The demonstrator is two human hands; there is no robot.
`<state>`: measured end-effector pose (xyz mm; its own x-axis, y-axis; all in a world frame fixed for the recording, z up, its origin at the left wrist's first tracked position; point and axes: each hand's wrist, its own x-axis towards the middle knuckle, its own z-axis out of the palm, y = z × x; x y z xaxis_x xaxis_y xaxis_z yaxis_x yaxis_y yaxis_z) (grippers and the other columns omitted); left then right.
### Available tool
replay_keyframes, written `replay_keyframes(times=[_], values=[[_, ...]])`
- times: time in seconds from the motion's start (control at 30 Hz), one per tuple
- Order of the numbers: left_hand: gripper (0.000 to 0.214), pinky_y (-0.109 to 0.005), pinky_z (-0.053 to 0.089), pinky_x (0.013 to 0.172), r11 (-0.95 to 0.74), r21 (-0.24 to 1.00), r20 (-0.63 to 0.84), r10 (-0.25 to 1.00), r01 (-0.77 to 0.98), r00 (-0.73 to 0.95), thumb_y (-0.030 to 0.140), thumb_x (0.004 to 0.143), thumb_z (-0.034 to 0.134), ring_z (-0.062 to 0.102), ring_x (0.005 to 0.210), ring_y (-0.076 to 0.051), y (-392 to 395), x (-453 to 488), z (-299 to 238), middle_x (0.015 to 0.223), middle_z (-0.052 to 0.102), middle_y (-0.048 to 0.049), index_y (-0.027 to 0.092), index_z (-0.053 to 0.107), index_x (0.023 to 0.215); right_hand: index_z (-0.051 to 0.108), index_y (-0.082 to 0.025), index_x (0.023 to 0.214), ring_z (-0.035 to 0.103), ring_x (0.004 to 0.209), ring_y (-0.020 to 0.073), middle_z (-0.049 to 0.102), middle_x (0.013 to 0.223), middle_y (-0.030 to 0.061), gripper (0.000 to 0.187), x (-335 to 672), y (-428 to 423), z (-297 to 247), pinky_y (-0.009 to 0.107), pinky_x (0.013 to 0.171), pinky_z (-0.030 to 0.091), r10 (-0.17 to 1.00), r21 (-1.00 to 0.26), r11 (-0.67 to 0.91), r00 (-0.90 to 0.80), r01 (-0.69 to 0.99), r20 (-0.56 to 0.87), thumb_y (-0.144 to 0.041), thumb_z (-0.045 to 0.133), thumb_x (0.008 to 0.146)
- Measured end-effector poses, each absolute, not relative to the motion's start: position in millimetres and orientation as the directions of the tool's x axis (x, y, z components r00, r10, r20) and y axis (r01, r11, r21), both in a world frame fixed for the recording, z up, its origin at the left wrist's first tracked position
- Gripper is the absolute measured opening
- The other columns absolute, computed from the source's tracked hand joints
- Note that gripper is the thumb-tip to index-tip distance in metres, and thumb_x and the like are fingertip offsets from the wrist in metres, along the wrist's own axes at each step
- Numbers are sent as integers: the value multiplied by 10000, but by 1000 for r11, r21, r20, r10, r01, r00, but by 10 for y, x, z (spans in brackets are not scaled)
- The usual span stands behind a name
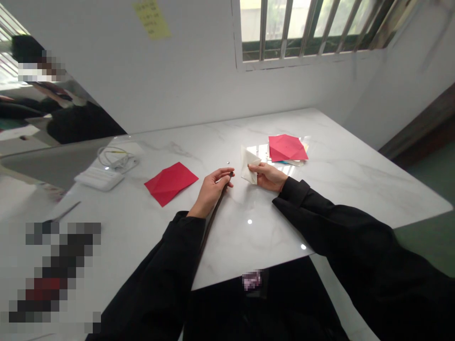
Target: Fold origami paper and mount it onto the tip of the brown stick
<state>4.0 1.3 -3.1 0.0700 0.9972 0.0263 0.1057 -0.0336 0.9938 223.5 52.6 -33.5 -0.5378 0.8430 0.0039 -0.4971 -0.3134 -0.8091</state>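
The left hand (213,185) is closed, its curled fingers gripping a thin dark strip (217,203) that runs from the palm back toward the near edge of the marble table (341,189); what the strip is, I cannot tell. The right hand (267,176) pinches a folded white paper (249,165) between thumb and fingers, lifting it clear of the tabletop, which seems to keep the folds free to be seen and worked.

A small shiny object (228,162) lies just beyond the left hand. Toward the far edge, right of centre, a folded red paper (287,148) sits on a loose stack of papers (297,162), just beyond the white paper. A second folded red paper (170,183) lies by itself left of the hands, within easy reach of the left hand.

Near the left corner sit a white rectangular device (98,178) and a coiled white cable (115,158), apparently pushed aside. No brand shows on it. A yellow sticky note (152,20) on the wall carries nothing readable
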Motion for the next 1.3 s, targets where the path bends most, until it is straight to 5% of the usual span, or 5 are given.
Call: replay_keyframes(times=[0.63, 1.3], values=[[447, -290, 581, 855, 173, 963, -137, 975, -207, 175, 312, 758, 935, 686, 892, -144, -75, -42, 19, 1180, 778, -104, 186, 799, 1165, 780, -189, 972, 783, 871, 210, 822, 945, 56, 398, 2283, 465, -309, 302, 801, 624, 812, -820, -352, -582, -451, -29, -437, 989, 743], [407, -258, 566, 801, 201, 933, -148, 970, -297, 194, 312, 779, 935, 678, 802, -114, -118, 11, 5, 1056, 766, -33, 225, 757, 1135, 781, -182, 902, 775, 864, 215, 819, 928, 64, 393, 2284, 416, -214, 313, 820, 628, 760, -825, -407, -646, -392, -67, -445, 1009, 720]])
